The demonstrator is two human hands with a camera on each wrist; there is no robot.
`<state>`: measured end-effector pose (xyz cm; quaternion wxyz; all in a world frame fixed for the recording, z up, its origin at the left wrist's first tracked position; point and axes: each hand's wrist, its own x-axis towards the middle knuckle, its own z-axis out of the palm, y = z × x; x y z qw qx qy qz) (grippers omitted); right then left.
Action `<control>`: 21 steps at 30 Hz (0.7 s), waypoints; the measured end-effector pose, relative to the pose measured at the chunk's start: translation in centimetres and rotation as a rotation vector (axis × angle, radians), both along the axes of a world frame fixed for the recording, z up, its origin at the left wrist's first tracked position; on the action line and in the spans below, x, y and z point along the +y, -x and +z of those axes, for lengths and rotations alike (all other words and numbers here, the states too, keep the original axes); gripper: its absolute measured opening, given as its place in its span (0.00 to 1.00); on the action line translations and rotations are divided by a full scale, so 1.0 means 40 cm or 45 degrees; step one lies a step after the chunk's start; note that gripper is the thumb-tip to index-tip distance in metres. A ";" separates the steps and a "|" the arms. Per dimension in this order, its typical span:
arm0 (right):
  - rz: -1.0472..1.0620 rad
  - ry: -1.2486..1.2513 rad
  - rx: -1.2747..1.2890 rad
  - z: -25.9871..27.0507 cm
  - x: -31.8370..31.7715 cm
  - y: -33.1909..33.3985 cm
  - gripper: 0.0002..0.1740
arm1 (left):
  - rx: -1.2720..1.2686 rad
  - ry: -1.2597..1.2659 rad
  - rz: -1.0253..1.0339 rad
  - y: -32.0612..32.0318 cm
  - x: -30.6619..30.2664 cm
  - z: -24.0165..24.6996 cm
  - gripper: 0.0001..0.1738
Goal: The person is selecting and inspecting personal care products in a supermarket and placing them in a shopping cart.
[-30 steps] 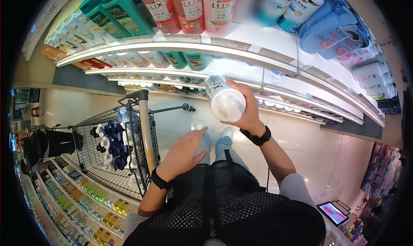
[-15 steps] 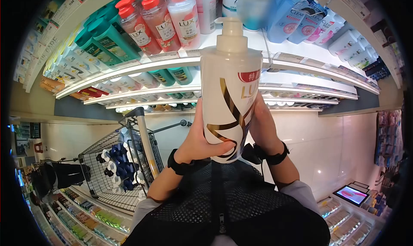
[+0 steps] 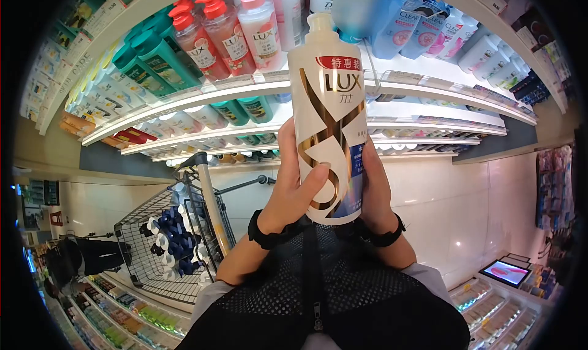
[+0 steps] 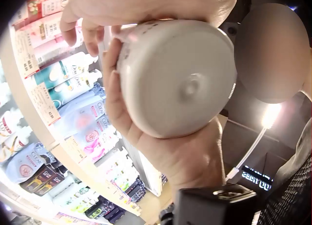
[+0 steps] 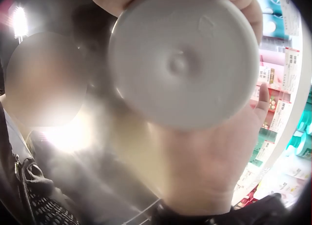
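Observation:
A large white LUX pump bottle (image 3: 327,123) with gold ribbon lines, a red band at the top and a blue patch low down stands nearly upright before my chest. My left hand (image 3: 286,181) grips its left side, thumb across the front of the label. On the other side my right hand (image 3: 376,188) holds the bottle, its fingers mostly hidden behind it. Both wrist views look at the bottle's round base (image 4: 170,83), pale and dimpled in the middle. The pump head (image 3: 321,22) points up toward the shelf.
Shelves ahead carry red and pink LUX pump bottles (image 3: 226,37), green bottles (image 3: 147,59) and blue CLEAR bottles (image 3: 407,25). A wire shopping cart (image 3: 153,276) with white and dark blue bottles is at my left. A lit screen (image 3: 505,272) stands at the lower right.
The bottle was tilted pump toward me in my right hand alone; then it was raised upright and my left hand took hold too. Since then it has turned, bringing the LUX label to face me.

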<state>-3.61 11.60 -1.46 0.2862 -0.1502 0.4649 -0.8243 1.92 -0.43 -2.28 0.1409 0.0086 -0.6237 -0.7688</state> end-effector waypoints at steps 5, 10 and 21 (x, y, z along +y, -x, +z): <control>-0.091 -0.077 0.268 0.014 -0.025 -0.017 0.33 | 0.117 0.084 0.174 0.002 0.018 0.013 0.35; -0.062 -0.087 0.363 -0.016 -0.036 -0.003 0.31 | 0.085 -0.224 0.251 -0.010 0.018 0.004 0.31; -0.135 -0.088 0.463 -0.035 -0.019 -0.042 0.31 | 0.233 -0.002 0.376 -0.050 0.039 -0.013 0.36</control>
